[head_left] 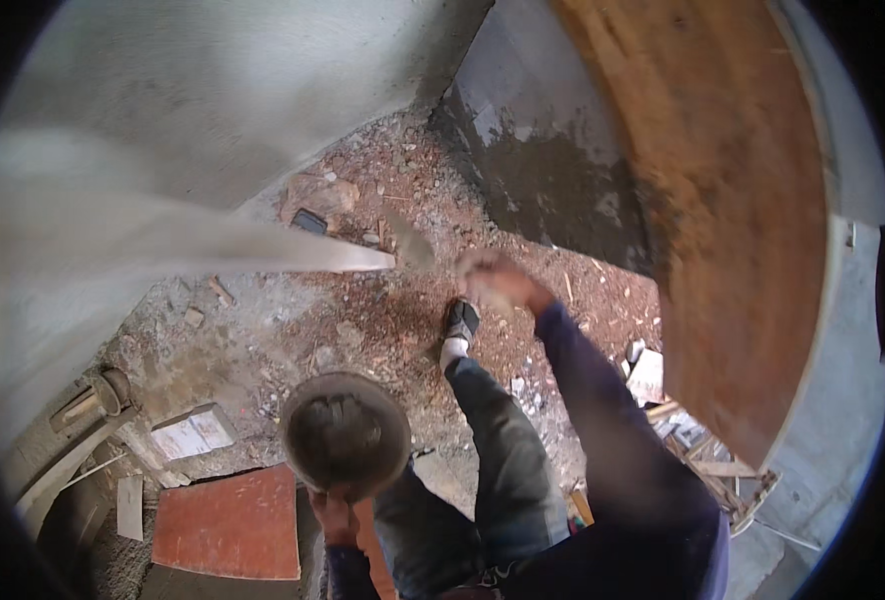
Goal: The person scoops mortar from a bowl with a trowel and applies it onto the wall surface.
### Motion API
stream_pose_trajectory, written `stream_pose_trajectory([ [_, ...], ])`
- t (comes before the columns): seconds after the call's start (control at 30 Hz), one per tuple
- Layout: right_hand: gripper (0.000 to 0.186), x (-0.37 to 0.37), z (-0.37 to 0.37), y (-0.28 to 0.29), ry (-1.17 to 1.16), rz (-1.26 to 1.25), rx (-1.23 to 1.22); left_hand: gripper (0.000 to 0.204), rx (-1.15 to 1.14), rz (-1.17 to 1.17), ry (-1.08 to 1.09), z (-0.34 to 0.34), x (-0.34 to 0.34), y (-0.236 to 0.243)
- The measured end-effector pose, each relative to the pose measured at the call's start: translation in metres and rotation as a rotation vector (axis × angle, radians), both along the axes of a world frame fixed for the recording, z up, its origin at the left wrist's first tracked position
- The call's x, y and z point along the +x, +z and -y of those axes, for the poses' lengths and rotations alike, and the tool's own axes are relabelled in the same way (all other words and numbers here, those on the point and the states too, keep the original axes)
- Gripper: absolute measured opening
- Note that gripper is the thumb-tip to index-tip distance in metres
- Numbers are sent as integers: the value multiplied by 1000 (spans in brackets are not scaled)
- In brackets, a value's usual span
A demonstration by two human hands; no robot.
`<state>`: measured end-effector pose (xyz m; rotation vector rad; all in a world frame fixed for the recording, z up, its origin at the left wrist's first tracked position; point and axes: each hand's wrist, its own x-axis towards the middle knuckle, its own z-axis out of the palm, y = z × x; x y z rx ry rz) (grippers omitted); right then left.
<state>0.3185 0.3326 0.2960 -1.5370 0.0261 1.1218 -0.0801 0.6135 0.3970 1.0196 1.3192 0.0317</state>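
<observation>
My left hand point(337, 517) grips the near edge of a round mortar pan point(403, 440), low and left of my legs. Wet grey mortar point(338, 428) lies inside it, its surface uneven. My right hand point(501, 280) reaches forward above the rubble and is smeared by motion. Its fingers look closed around a trowel, whose blurred grey blade point(413, 243) points away to the left; the handle is hardly visible. Beyond that hand, a dark wet patch point(573, 185) covers the lower part of the grey wall point(533, 60).
A pale wall edge point(363, 260) juts in from the left. A large brown wooden panel point(733, 200) stands at the right. Reddish rubble point(393, 310) covers the floor around my shoe point(461, 320). A red board point(228, 525) and a white-faced block point(195, 433) lie at left, scrap wood point(728, 470) at right.
</observation>
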Motion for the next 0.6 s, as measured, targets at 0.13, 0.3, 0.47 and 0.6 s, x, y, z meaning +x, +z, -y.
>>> stream_pose_trajectory([
  [0.13,23,157,123,-121,-680,326,-38,40,308,80,-523,48,54,-22],
  [0.3,30,60,-29,135,-185,837,-475,41,23,48,-441,35,-17,-2],
  [0.47,26,-77,13,184,407,1222,-516,48,-201,6,-168,72,70,15],
  [0.6,28,-151,2,202,963,1026,-963,54,311,342,-721,69,65,3],
])
